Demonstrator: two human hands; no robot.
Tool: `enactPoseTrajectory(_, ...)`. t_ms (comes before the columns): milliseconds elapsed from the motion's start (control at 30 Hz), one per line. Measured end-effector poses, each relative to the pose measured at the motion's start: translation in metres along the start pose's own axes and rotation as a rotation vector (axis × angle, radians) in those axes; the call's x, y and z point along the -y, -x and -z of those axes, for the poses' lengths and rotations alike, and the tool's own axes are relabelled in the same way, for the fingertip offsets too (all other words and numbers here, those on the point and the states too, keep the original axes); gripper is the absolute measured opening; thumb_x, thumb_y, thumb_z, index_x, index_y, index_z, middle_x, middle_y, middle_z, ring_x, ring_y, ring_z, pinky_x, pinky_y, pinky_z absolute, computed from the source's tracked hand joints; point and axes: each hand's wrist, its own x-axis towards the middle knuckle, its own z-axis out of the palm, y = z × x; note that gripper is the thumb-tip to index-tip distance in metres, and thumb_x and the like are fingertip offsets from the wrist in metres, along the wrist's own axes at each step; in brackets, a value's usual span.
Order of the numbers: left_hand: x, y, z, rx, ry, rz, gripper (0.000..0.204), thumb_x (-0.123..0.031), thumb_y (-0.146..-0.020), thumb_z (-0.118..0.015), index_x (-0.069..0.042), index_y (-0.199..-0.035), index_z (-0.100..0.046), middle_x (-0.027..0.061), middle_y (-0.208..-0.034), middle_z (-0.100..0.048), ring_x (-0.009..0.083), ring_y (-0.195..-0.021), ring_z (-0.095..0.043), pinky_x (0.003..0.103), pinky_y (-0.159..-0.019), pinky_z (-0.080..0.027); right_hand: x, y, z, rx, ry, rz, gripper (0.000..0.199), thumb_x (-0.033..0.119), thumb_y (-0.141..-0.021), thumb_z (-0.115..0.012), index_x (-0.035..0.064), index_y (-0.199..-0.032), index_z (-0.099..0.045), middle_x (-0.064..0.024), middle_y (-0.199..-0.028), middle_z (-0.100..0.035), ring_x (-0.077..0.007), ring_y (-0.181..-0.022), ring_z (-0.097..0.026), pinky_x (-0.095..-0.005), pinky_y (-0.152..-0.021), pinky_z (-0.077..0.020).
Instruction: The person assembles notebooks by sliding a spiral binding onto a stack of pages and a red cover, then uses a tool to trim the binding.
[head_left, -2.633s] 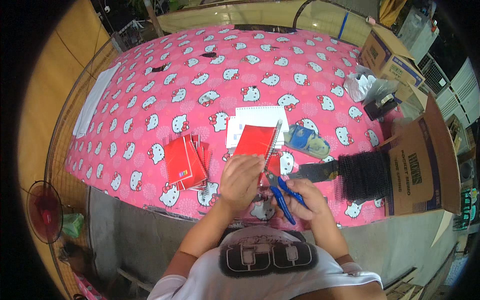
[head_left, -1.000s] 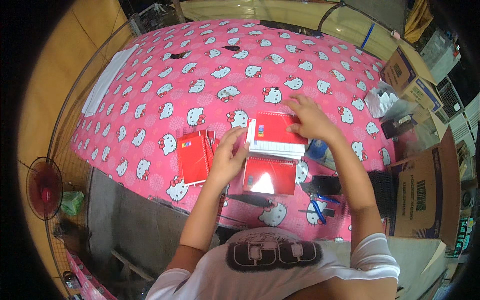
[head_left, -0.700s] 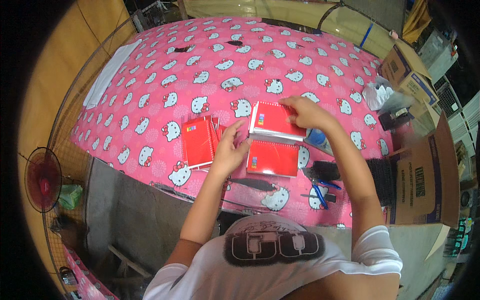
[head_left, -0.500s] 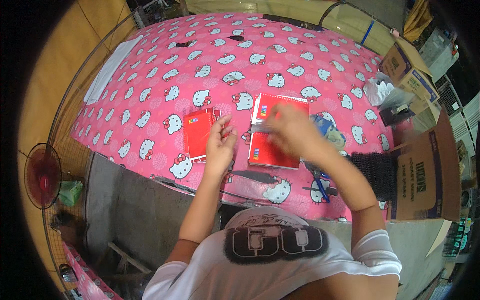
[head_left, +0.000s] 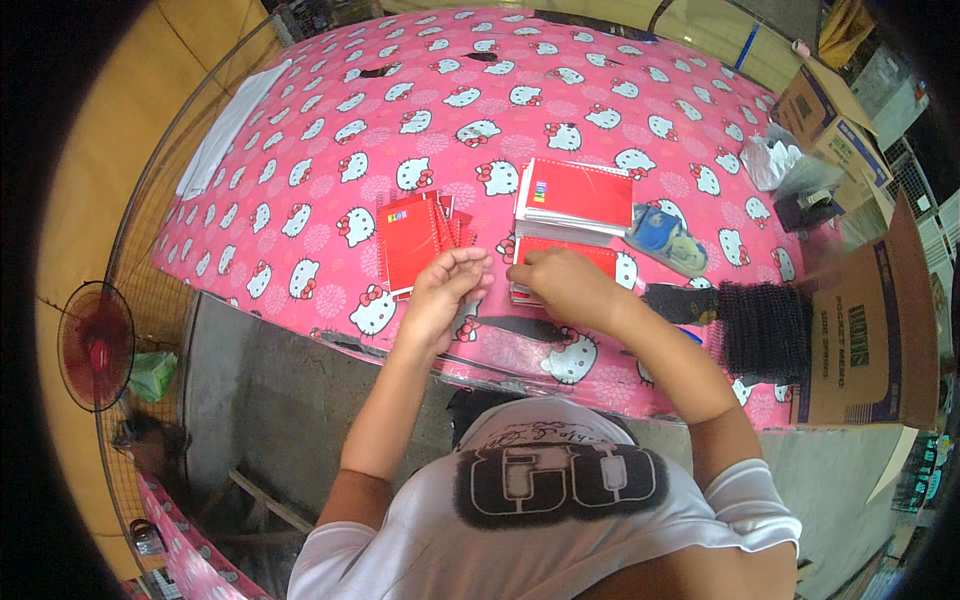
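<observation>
Red spiral notebooks lie in three groups on the pink table. My left hand [head_left: 447, 297] is palm up beside the fanned pile of notebooks [head_left: 412, 235]. Its fingers are loosely curled, and nothing shows in them. Over the lower stack of notebooks [head_left: 580, 258] on the right, my right hand [head_left: 572, 287] has its fingers bent together at the stack's left edge. What they pinch, if anything, is hidden beneath them. Just behind stands a taller stack of notebooks [head_left: 580, 195], red cover up, with white page edges showing.
A blue patterned object [head_left: 668, 238] sits right of the stacks. Farther right are black wire spirals [head_left: 762, 330], an open cardboard box [head_left: 870, 320] and plastic bags [head_left: 770, 165]. Folded white cloth [head_left: 230, 130] lies at the far left; a fan [head_left: 96, 345] stands below the table's left side.
My right hand has moved from the rear stack down to the nearer stack's left edge. The left pile is more fanned out. My left hand stays beside it, and the view has shifted slightly.
</observation>
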Motion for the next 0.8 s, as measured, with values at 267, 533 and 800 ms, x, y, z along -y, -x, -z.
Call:
enactPoseTrajectory(267, 0.005, -0.004, -0.015, 0.149, 0.214, 0.209, 0.025, -0.012, -0.095, -0.052, -0.004, -0.119, -0.048, 0.0102, -0.100, -0.064, 0.0166, -0.083, -0.066, 0.029, -0.067, -0.056, -0.012, 0.013, -0.005, -0.317, -0.141, -0.037, 0.038, 0.004, -0.070, -0.064, 0.0051, -0.107, -0.055, -0.0171, -0.092, -0.063, -0.0339, -0.087, -0.064, -0.0456, -0.071, -0.0522)
enactPoseTrajectory(533, 0.025, -0.008, -0.055, 0.101, -0.141, -0.343, 0.040, 0.004, -0.090, -0.055, -0.006, -0.127, -0.043, 0.0104, -0.108, -0.063, 0.0136, -0.093, -0.062, 0.025, -0.079, -0.050, 0.024, 0.077, 0.023, -0.666, 0.076, -0.246, 0.068, 0.002, -0.068, -0.069, 0.0034, -0.130, -0.041, -0.0201, -0.118, -0.056, -0.0380, -0.099, -0.060, -0.0418, -0.087, -0.0496)
enactPoseTrajectory(800, 0.040, -0.025, -0.063, 0.025, -0.946, -0.777, 0.045, -0.001, -0.087, -0.058, -0.005, -0.130, -0.048, 0.0211, -0.135, -0.043, 0.0336, -0.123, -0.045, 0.040, -0.106, -0.032, -0.012, 0.080, -0.043, -0.724, -0.787, -0.605, 0.033, 0.002, -0.085, -0.062, 0.0039, -0.112, -0.044, -0.0156, -0.090, -0.056, -0.0265, -0.085, -0.063, -0.0370, -0.074, -0.0480)
